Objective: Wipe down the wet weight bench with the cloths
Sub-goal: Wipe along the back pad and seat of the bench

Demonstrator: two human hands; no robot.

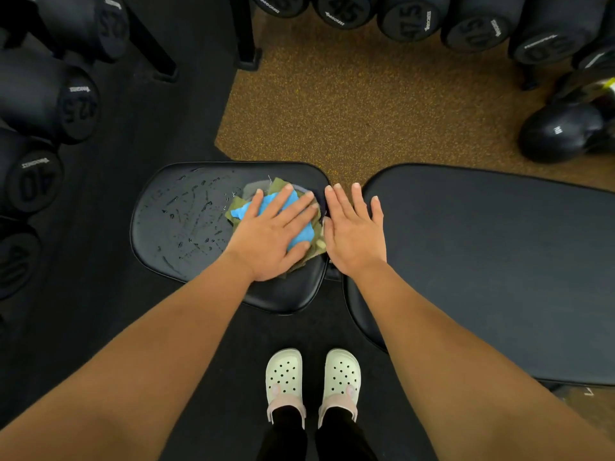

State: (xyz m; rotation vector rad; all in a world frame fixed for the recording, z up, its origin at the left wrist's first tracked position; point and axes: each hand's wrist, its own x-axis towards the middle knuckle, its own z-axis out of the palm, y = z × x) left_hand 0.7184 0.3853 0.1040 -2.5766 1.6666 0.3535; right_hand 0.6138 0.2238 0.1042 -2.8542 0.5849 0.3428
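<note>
The left hand (273, 234) lies flat, fingers straight, pressing the cloths (244, 210), blue on top of green. The right hand (354, 234) is flat beside it, holding nothing. The cloths sit on the right part of the black bench seat (159, 194). Water drops (193, 227) shine on its left part.

Left hand (271, 234) flat on cloths (301, 234) atop wet seat pad (186, 221)

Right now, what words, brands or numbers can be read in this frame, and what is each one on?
"40": on the far-left dumbbell cap.
"42.5": on the dumbbell cap above it.
"47.5": on the top-row dumbbell cap, seen upside down.
The brand lettering on the caps and the other cap numbers are too blurred or dark to read.
</note>
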